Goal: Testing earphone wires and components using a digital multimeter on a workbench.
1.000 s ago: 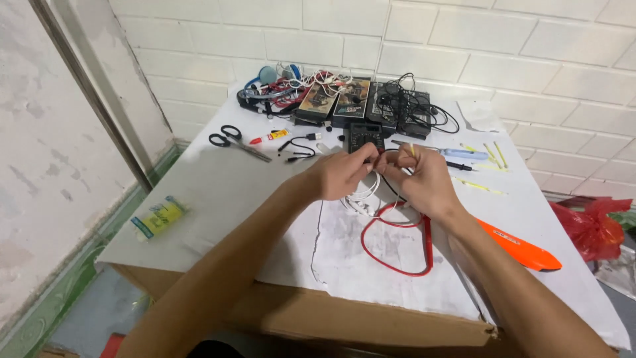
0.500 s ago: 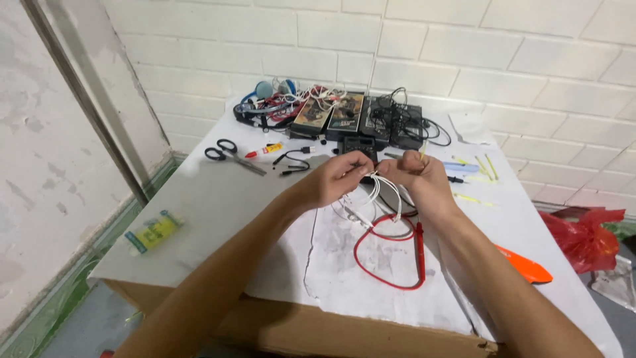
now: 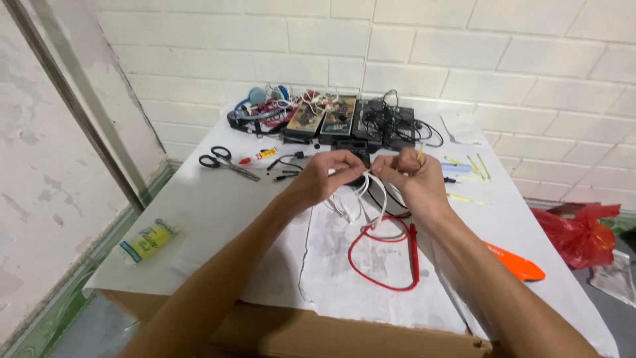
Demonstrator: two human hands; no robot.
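Your hands had come slightly apart since a moment earlier, when they were pressed close together over the white cable [image 3: 361, 192]. Your left hand [image 3: 324, 179] had its fingers pinched shut on one part of that cable, and your right hand [image 3: 411, 182] had its fingers closed on another part, with a thin yellow tie [image 3: 419, 152] sticking up from them. That left a short stretch of cable taut between them, so the bundling looked still under way, not finished. The cable's loops hung just below your hands, near the middle of the worktop [image 3: 218, 219], touching the red lead [image 3: 391, 255] that lay looped on the white paper [image 3: 344, 265].

Along the far edge sat a row of black boxes [image 3: 351, 122] with tangled wires. Scissors [image 3: 225, 162] lay toward the far left corner, a small packet [image 3: 149, 240] near the left edge, an orange tool [image 3: 517, 264] at the right edge. The worktop stood against a white brick wall [image 3: 464, 53], with a red bag [image 3: 583, 232] on the floor to the right.
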